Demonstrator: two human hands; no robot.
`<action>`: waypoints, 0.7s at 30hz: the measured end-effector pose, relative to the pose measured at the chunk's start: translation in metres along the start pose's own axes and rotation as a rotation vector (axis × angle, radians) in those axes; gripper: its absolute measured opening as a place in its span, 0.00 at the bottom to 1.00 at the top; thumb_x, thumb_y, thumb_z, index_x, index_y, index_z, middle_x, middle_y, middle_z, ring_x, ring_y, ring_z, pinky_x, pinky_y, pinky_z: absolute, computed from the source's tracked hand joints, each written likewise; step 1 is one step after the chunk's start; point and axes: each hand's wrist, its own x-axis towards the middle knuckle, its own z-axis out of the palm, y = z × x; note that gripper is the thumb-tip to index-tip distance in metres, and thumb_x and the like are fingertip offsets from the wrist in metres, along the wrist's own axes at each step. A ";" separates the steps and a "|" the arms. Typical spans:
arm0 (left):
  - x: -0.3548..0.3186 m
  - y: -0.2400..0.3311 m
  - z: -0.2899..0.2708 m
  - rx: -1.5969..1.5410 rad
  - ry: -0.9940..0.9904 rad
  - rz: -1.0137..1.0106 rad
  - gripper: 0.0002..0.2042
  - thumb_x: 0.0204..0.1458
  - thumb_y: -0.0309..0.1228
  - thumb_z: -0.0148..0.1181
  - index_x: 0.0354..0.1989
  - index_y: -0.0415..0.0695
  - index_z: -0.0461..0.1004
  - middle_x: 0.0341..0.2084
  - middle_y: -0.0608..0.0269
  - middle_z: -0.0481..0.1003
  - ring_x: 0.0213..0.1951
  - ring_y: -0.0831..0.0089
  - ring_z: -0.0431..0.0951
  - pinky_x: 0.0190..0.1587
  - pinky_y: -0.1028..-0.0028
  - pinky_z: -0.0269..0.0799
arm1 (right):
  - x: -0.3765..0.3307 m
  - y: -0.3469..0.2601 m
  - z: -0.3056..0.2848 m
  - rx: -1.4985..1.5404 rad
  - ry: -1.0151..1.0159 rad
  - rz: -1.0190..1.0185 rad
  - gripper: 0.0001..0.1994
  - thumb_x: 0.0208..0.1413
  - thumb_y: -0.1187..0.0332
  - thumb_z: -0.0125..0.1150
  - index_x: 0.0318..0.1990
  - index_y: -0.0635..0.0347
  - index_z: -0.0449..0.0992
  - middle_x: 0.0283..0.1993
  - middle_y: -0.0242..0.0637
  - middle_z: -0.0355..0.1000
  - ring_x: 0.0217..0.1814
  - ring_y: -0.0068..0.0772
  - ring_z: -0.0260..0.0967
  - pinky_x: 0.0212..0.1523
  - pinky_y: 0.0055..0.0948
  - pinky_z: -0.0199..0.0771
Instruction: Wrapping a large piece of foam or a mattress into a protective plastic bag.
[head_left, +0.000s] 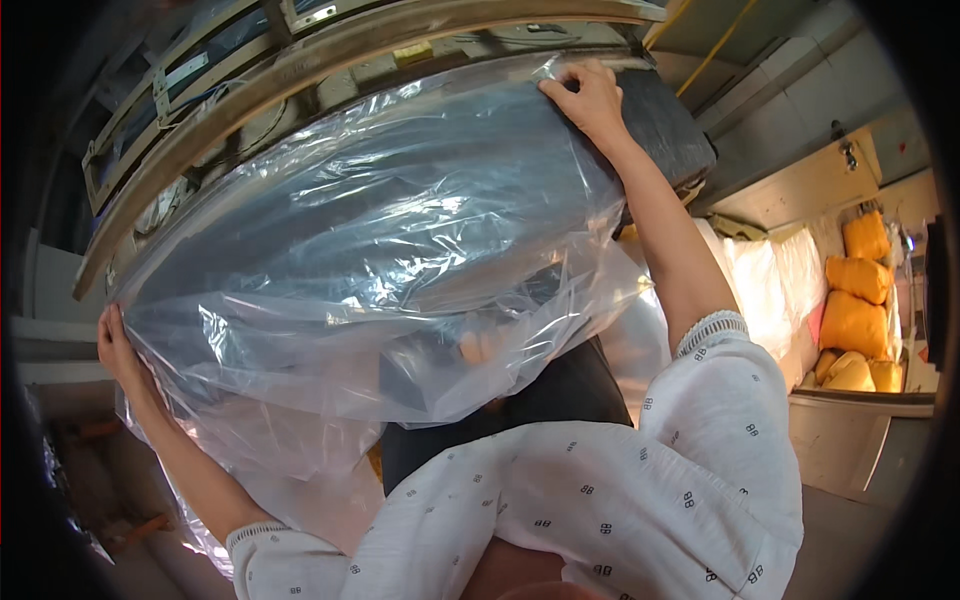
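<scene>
Holding clear film (400, 220) out across the dark surface (668, 125), you are pinching its far right edge with your right hand (594, 102); your left hand (121, 350) is apparently gripping the left edge, the contact being partly hidden. Spreading is looking largely done: film is covering most of the surface, but creases are showing, the near side is hanging slack, and the surface's right end is lying uncovered. Glare is masking the layers; anything beneath the folds is proving hard to identify.
</scene>
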 end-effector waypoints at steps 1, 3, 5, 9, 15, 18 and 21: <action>-0.004 -0.003 -0.013 0.006 -0.004 0.013 0.17 0.50 0.39 0.56 0.42 0.38 0.73 0.36 0.65 0.73 0.39 0.77 0.69 0.44 0.79 0.62 | -0.006 -0.001 -0.003 0.008 0.006 0.011 0.18 0.38 0.50 0.62 0.29 0.54 0.78 0.40 0.37 0.69 0.46 0.42 0.62 0.46 0.41 0.61; -0.007 -0.024 -0.041 0.242 -0.167 -0.087 0.16 0.51 0.38 0.56 0.42 0.37 0.73 0.36 0.65 0.74 0.40 0.78 0.69 0.45 0.78 0.62 | -0.014 -0.002 -0.008 0.184 0.063 -0.110 0.15 0.39 0.53 0.62 0.28 0.54 0.78 0.37 0.34 0.68 0.44 0.40 0.61 0.45 0.39 0.60; -0.020 -0.017 -0.057 0.316 -0.245 0.129 0.16 0.52 0.35 0.54 0.44 0.38 0.71 0.38 0.61 0.73 0.43 0.73 0.70 0.47 0.76 0.62 | -0.019 -0.002 -0.006 0.249 0.095 -0.136 0.13 0.41 0.56 0.62 0.28 0.56 0.77 0.34 0.36 0.69 0.40 0.38 0.64 0.42 0.36 0.62; -0.149 0.125 0.040 0.374 -0.146 0.556 0.16 0.51 0.32 0.53 0.48 0.39 0.68 0.44 0.55 0.69 0.49 0.64 0.67 0.51 0.68 0.60 | -0.032 0.005 -0.025 0.733 -0.088 0.072 0.13 0.44 0.59 0.61 0.29 0.61 0.75 0.28 0.36 0.70 0.32 0.26 0.67 0.34 0.25 0.65; -0.350 0.220 0.111 0.331 -0.899 0.949 0.30 0.36 0.36 0.65 0.50 0.40 0.65 0.48 0.55 0.66 0.51 0.60 0.65 0.53 0.62 0.57 | -0.040 -0.016 -0.041 0.857 -0.061 0.080 0.12 0.48 0.62 0.59 0.29 0.63 0.70 0.26 0.32 0.70 0.29 0.19 0.65 0.32 0.21 0.64; -0.346 0.161 0.127 0.431 -0.983 1.020 0.20 0.36 0.31 0.62 0.43 0.46 0.72 0.36 0.56 0.72 0.41 0.61 0.72 0.45 0.68 0.63 | -0.048 -0.028 -0.057 0.866 -0.049 0.041 0.11 0.49 0.64 0.57 0.30 0.62 0.68 0.25 0.31 0.69 0.26 0.20 0.64 0.31 0.22 0.64; -0.316 0.186 0.092 -0.115 -0.897 0.690 0.09 0.38 0.21 0.54 0.31 0.42 0.73 0.26 0.61 0.72 0.30 0.68 0.74 0.32 0.73 0.68 | -0.044 -0.013 -0.066 0.801 0.037 0.011 0.10 0.50 0.63 0.56 0.31 0.61 0.67 0.24 0.28 0.68 0.25 0.19 0.62 0.27 0.23 0.63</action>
